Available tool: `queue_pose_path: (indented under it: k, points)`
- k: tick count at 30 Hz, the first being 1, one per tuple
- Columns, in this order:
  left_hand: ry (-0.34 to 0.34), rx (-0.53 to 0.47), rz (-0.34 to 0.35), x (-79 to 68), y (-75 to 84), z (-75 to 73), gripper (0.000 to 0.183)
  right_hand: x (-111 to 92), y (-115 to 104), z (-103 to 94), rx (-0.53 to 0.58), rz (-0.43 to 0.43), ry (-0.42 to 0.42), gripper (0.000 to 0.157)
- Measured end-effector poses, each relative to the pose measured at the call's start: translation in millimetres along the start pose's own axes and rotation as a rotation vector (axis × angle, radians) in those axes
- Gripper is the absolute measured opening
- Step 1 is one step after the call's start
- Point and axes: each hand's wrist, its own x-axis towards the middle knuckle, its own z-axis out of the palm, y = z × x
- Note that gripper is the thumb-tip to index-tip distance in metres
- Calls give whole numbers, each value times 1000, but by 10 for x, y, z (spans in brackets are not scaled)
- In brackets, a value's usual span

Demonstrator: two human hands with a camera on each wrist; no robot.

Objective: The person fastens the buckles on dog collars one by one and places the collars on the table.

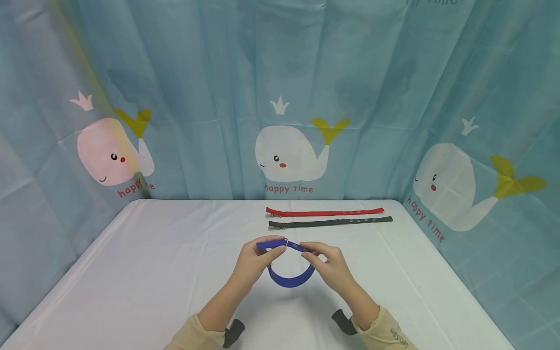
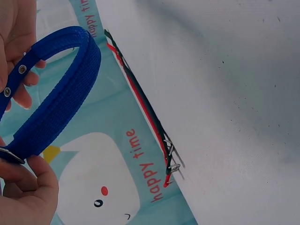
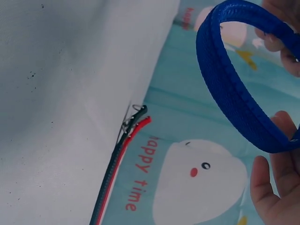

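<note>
A blue pet collar (image 1: pixel 289 282) is bent into a loop and held up above the white table between both hands. My left hand (image 1: pixel 259 255) pinches its buckle end, where a metal buckle shows by the thumb. The right hand (image 1: pixel 329 262) pinches the strap beyond the buckle, close to metal eyelets. In the left wrist view the collar (image 2: pixel 70 103) shows two eyelets between the hands and a metal piece at the lower fingers. From the right wrist, the loop of the collar (image 3: pixel 220 79) hangs wide, with the ends partly cut off by the frame edge.
A red collar (image 1: pixel 323 213) and a dark green collar (image 1: pixel 330 223) lie stretched out side by side at the table's far edge. The white-covered table (image 1: pixel 131 282) ends at a blue curtain (image 1: pixel 197 146) printed with whales. Dark camera mounts sit at both wrists.
</note>
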Motion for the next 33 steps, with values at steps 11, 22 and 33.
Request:
queue_pose_path:
  k: [11,22,33]
  points:
    - [13,16,-7,-7,1,2,31,53,-52,43,19,-16,1,19]
    - [7,15,-8,-15,4,15,30,81,-89,75,30,-42,10,18]
    - [-13,70,-6,-9,-24,17,33,107,-135,106,43,-40,35,13]
